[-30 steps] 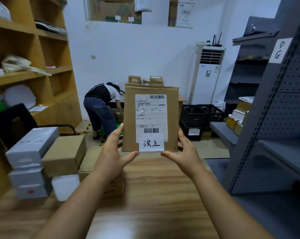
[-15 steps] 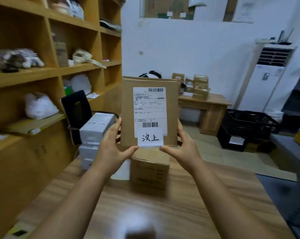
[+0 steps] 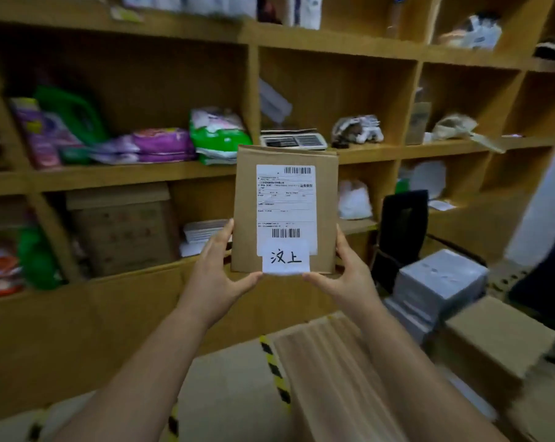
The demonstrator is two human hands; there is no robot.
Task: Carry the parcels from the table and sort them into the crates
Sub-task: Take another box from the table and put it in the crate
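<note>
I hold a flat brown cardboard parcel (image 3: 246, 212) upright in front of me, at chest height. It carries a white shipping label with barcodes and a white slip with handwritten characters at the bottom. My left hand (image 3: 215, 272) grips its lower left edge. My right hand (image 3: 349, 272) grips its lower right edge. Both thumbs press on the front near the bottom. The wooden table (image 3: 330, 378) shows below my right arm. No crates are in view.
A tall wooden shelf unit (image 3: 250, 90) fills the view ahead, stocked with bags, a scale and boxes. A black chair (image 3: 400, 231) stands at right. Grey boxes (image 3: 439, 282) and a brown carton (image 3: 496, 339) lie on the table. Yellow-black tape (image 3: 274, 371) marks the floor.
My view has swung left, from the room and table toward the wooden shelves. The parcel stays upright in both hands, held the same way.
</note>
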